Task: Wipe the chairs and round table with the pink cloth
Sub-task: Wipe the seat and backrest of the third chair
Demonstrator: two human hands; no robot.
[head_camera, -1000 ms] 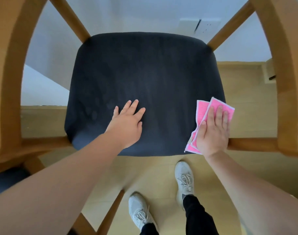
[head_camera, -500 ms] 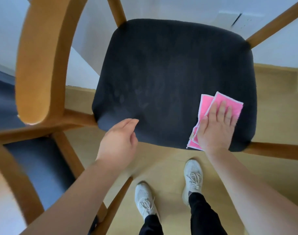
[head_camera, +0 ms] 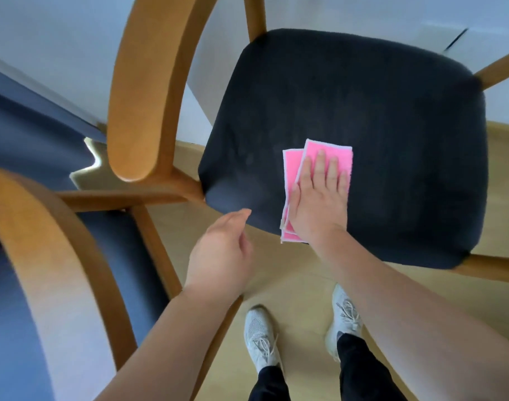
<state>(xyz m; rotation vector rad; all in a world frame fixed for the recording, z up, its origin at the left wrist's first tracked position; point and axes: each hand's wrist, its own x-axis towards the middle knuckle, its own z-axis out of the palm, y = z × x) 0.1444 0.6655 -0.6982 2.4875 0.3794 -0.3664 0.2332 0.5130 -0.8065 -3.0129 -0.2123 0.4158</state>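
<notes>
While flat on the pink cloth (head_camera: 328,153), right-hand fingers (head_camera: 321,166) outspread over dark chair seat (head_camera: 363,111); pale wooden floor (head_camera: 293,285).

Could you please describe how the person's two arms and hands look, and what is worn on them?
Both forearms are bare up to the frame edge; no sleeves show. The left hand and the right hand wear no gloves, and no rings, watch or bracelet can be seen. The right hand's nails look short and plain.
</notes>
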